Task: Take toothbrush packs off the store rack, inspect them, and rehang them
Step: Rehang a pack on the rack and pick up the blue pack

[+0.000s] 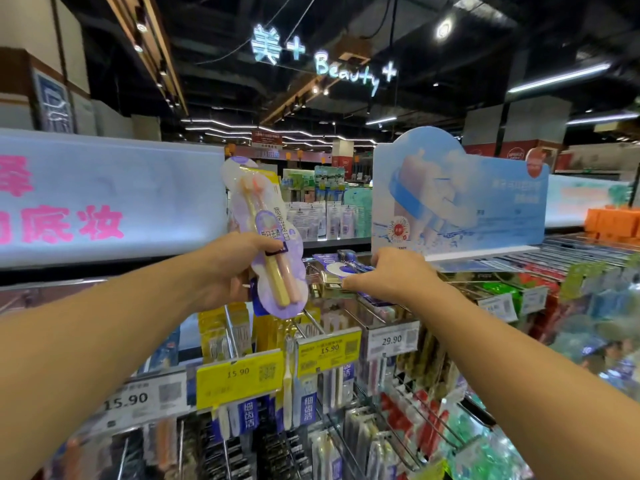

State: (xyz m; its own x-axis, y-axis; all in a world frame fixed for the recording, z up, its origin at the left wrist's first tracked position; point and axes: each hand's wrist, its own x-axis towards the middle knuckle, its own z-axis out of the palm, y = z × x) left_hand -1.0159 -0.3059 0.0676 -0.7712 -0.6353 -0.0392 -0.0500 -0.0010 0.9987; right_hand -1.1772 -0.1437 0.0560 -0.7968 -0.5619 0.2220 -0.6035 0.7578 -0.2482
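Fingers of the left hand [221, 271] are curled round a light, stiffish toothbrush pack [266, 237], best held low; right hand [391, 275] pinches a racked pack [341, 270].

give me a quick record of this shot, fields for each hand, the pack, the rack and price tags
left hand: left hand grips a purple toothbrush pack, held upright above the rack
pack: two brushes inside, yellow and pink
right hand: right hand pinches another purple pack lying flat at the rack's top hooks
rack: wire hooks hung with toothbrush packs
price tags: yellow tag reads 15.90; white tag reads 29.90
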